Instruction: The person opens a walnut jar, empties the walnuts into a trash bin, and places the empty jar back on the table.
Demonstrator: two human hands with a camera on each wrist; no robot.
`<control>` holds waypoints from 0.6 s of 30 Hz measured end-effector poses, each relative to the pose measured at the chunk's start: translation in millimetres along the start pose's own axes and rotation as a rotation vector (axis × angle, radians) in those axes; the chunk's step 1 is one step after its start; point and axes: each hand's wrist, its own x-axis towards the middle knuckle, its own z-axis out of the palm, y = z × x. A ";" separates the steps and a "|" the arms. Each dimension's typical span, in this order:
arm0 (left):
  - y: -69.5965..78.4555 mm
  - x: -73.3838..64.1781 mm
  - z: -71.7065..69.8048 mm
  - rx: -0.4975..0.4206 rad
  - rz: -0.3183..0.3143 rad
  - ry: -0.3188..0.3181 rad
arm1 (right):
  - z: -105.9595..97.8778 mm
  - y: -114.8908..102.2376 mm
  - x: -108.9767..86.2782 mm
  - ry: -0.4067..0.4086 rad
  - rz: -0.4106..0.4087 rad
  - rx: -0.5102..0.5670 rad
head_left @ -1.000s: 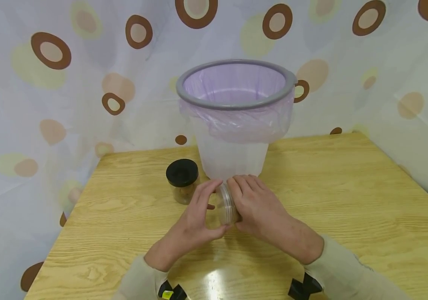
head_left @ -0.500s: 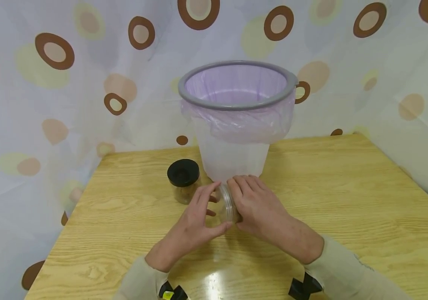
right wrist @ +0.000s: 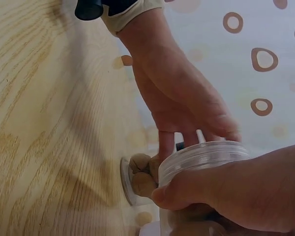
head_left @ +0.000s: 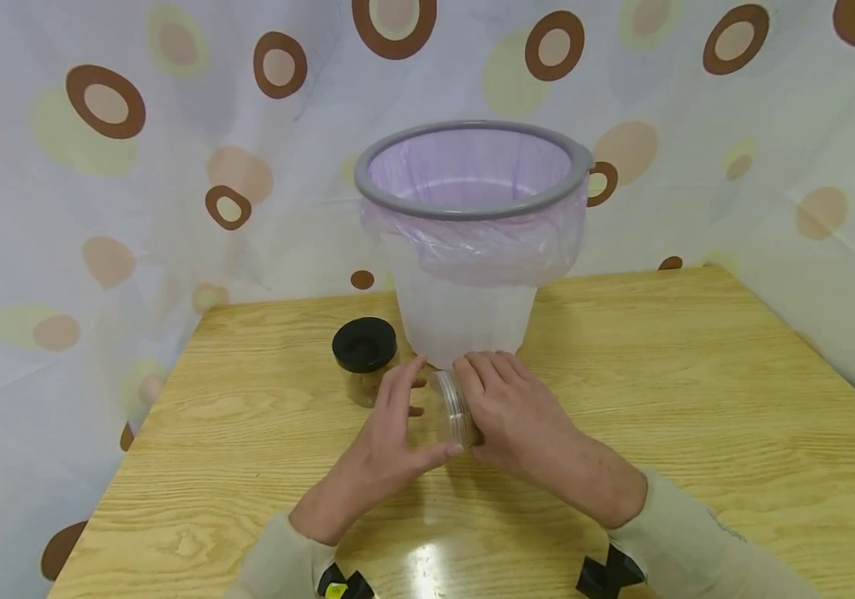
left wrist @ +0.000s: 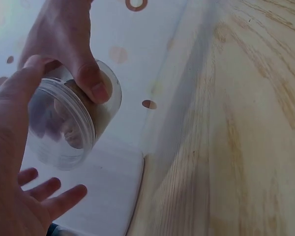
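My right hand [head_left: 513,408] grips a clear plastic jar [left wrist: 105,115], tipped so its clear ridged lid [head_left: 453,409] faces my left hand. Brown contents show dimly through its wall. My left hand [head_left: 386,441] stands at the lid end, fingers spread and off the lid; its thumb tip is at the lid's near edge, and I cannot tell whether it touches. Just behind the left fingers stands an upright clear jar with a black lid [head_left: 364,344]; in the right wrist view, brown round lumps [right wrist: 142,179] show inside it.
A whitish bin [head_left: 465,320] with a grey rim and a lilac bag liner stands behind the hands, close to the right fingertips. Everything rests on a wood-grain table [head_left: 659,358]. A patterned curtain [head_left: 173,166] hangs along the back and sides.
My left fingers have come away from the lid and spread wider, shifting slightly left. The right hand and the jar it holds stay almost still.
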 end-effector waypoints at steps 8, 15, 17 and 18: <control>-8.0 1.2 -2.0 0.188 0.381 0.084 | -3.0 -1.0 3.2 0.011 -0.021 0.004; -9.5 0.6 -1.4 0.206 0.384 0.108 | -1.7 -2.2 3.4 0.018 -0.028 0.020; -9.4 0.5 -1.7 0.189 0.368 0.102 | -1.4 -2.3 3.4 0.021 -0.023 0.021; -9.4 0.6 -2.0 0.180 0.360 0.099 | -1.5 -2.4 3.6 0.023 -0.021 0.022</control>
